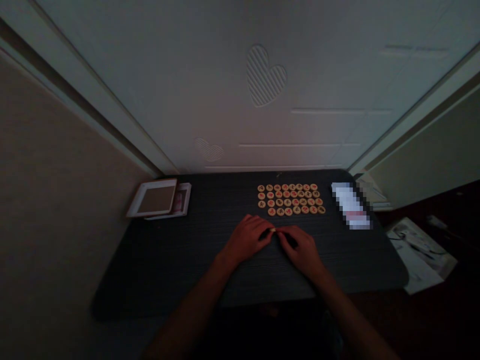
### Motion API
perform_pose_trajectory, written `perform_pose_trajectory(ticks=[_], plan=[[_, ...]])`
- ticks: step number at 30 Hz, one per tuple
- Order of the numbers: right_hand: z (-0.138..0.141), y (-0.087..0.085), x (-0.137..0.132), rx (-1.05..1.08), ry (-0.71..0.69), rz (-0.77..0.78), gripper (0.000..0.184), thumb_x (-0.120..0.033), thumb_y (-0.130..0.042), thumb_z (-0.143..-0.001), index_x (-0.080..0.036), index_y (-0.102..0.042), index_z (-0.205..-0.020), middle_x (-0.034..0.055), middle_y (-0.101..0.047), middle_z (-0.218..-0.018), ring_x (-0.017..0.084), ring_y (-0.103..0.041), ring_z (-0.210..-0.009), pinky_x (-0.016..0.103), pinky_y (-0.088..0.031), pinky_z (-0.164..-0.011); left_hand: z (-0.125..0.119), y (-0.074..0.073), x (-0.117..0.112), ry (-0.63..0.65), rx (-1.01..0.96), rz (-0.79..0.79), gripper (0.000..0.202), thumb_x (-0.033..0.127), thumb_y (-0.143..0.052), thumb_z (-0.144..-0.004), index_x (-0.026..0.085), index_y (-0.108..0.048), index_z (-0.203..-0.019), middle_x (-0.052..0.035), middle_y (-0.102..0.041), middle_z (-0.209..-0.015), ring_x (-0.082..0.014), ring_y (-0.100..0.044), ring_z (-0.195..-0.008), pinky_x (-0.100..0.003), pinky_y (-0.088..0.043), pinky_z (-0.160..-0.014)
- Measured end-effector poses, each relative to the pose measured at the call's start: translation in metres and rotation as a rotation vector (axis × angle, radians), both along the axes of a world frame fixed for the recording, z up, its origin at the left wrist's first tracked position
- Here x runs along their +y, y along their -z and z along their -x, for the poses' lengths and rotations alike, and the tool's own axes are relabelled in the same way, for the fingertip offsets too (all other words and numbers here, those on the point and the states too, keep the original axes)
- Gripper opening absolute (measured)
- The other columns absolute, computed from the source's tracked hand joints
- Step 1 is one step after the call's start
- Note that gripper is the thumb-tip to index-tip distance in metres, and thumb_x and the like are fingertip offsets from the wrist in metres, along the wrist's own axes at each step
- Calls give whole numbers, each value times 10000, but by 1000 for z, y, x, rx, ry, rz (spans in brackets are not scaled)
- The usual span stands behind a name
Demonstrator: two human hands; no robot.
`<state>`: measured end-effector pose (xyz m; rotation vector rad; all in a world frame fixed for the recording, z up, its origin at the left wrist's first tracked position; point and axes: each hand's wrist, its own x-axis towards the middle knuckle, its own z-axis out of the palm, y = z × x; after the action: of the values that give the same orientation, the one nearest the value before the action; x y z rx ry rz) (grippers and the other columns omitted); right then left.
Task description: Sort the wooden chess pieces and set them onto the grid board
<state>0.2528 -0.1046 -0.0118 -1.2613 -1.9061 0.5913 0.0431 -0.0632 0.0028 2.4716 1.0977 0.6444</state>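
Note:
Round wooden xiangqi pieces (287,202) with red or dark characters lie in several neat rows on the dark table (180,260). The front row begins a little further right than the rows behind it. Just in front of the rows, one pale xiangqi piece (273,230) is pinched between my two hands, seen nearly edge-on and mostly covered by fingertips. My left hand (247,237) grips it from the left, fingers closed. From the right, my right hand (301,248) holds it between thumb and forefinger.
A white box lid (136,201) rests partly over a shallow white box (182,200) at the table's left. Toward the right edge lies a pixelated bright rectangle (351,206). Behind the table stands a white panel (225,90) with heart reliefs; a white box (423,250) sits lower right.

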Motion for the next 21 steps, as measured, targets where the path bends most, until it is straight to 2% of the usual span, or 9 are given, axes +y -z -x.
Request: perform_pose_trajectory(ticks=[7,13,21], plan=[[-1,-1,0,-11,19,2,193,-229,-567,-963,-244,-699,-1103,50,-747,-982,204,-695,-898,339,-564,-819,27,-5,12,-163,53,-122,143,233,-584,-964,245,-684,-1067,-30,-731,-1076,-221,-635,-1008,-400,-436,-902],[-1,-1,0,2,17,-4,181,-227,-560,-967,-241,-693,-1090,51,-743,-987,204,-690,-900,343,-557,-828,22,2,13,-113,15,-90,135,267,-574,-991,247,-684,-1067,-25,-703,-1108,-195,-635,-1048,-379,-458,-924],[-1,1,-1,11,19,2,170,-224,-567,-969,-244,-686,-1088,48,-733,-998,200,-680,-909,343,-548,-838,25,8,16,-174,28,-110,156,276,-568,-998,252,-686,-1096,-30,-691,-1114,-207,-628,-1058,-394,-470,-920]])
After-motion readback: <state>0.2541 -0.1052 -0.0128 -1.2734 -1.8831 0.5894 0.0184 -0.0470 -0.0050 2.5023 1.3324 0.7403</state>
